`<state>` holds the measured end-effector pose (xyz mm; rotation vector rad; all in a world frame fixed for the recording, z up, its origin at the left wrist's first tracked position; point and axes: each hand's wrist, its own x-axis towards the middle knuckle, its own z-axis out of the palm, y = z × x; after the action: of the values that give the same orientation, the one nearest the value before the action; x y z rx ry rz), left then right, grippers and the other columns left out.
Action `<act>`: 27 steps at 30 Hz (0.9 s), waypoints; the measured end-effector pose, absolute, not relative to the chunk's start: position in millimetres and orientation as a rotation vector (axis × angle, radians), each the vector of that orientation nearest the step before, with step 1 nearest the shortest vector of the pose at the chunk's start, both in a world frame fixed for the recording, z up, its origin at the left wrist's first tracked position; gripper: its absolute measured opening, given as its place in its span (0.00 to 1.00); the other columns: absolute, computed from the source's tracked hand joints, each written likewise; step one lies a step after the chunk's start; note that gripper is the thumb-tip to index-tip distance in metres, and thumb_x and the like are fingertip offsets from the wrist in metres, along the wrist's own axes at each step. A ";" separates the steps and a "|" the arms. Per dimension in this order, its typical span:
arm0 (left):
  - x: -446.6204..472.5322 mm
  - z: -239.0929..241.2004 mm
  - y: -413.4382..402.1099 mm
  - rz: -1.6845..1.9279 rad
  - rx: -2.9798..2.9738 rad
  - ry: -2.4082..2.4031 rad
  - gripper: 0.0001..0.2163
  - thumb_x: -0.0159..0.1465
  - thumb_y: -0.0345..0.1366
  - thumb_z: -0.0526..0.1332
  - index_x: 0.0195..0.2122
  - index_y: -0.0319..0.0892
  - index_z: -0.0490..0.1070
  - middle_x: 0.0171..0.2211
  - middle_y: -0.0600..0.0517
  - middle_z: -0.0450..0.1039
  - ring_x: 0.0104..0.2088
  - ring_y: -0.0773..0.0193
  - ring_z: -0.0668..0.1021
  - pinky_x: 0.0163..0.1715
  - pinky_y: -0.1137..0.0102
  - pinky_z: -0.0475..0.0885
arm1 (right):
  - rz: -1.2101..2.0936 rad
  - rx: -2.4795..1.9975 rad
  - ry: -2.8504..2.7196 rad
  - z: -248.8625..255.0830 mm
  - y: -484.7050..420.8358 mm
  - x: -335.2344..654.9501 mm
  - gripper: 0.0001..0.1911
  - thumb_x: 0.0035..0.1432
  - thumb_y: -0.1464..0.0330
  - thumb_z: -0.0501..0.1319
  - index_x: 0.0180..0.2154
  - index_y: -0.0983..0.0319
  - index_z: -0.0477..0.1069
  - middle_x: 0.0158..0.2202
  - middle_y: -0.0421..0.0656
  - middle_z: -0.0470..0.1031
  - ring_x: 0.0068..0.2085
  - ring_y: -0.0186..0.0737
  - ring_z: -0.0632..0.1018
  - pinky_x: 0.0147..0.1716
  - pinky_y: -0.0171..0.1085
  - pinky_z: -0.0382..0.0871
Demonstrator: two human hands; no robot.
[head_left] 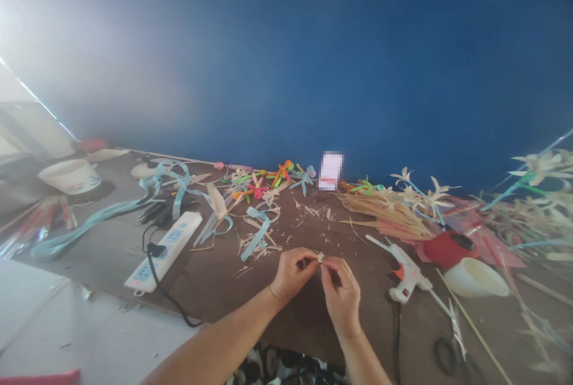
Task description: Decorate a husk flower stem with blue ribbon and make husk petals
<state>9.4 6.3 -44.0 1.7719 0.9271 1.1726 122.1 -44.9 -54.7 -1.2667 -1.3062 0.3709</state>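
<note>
Between the fingertips of both hands is a small pale piece [320, 258], too small to make out fully. My left hand [293, 274] pinches it from the left, and my right hand [342, 292] pinches it from the right. Beyond the hands, pale plant-like scraps [313, 212] are scattered over the dark tabletop. A light blue ribbon piece [256, 240] lies to the left of the fingers. On the right rests a white glue gun [409, 277] with an orange trigger, its cord running toward me.
A white power strip [163, 253] with a plugged black cord lies left. Scissors [456, 334], a white cup [477, 277], a red round object [450, 249] and pale flowers [436, 194] are at right. A blue panel [286, 68] stands behind colourful pipe-cleaner figures [283, 171].
</note>
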 end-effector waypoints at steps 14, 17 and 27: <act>10.3 -44.2 8.5 1.081 1.784 0.887 0.08 0.56 0.33 0.55 0.28 0.39 0.73 0.27 0.50 0.73 0.28 0.67 0.72 0.28 0.75 0.65 | 0.468 -1.315 -1.256 -55.3 -44.2 120.5 0.06 0.54 0.69 0.53 0.32 0.61 0.67 0.32 0.44 0.69 0.35 0.39 0.71 0.34 0.37 0.65; 9.5 -45.5 8.9 1.089 1.782 0.923 0.08 0.57 0.34 0.55 0.29 0.38 0.72 0.27 0.50 0.72 0.28 0.67 0.72 0.28 0.75 0.65 | 0.496 -1.340 -1.224 -56.0 -44.5 120.1 0.06 0.54 0.68 0.53 0.34 0.62 0.67 0.33 0.44 0.69 0.33 0.38 0.71 0.32 0.36 0.65; 9.8 -41.8 8.6 0.990 1.837 0.899 0.10 0.59 0.36 0.52 0.31 0.39 0.70 0.28 0.50 0.71 0.30 0.66 0.72 0.30 0.74 0.65 | 0.653 -1.372 -1.017 -59.0 -44.2 125.5 0.10 0.56 0.65 0.52 0.37 0.63 0.67 0.17 0.35 0.61 0.17 0.30 0.62 0.17 0.30 0.55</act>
<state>9.8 8.6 -41.8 1.8367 0.8993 0.9903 125.5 -44.2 -59.0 -1.3723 -1.0169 0.6526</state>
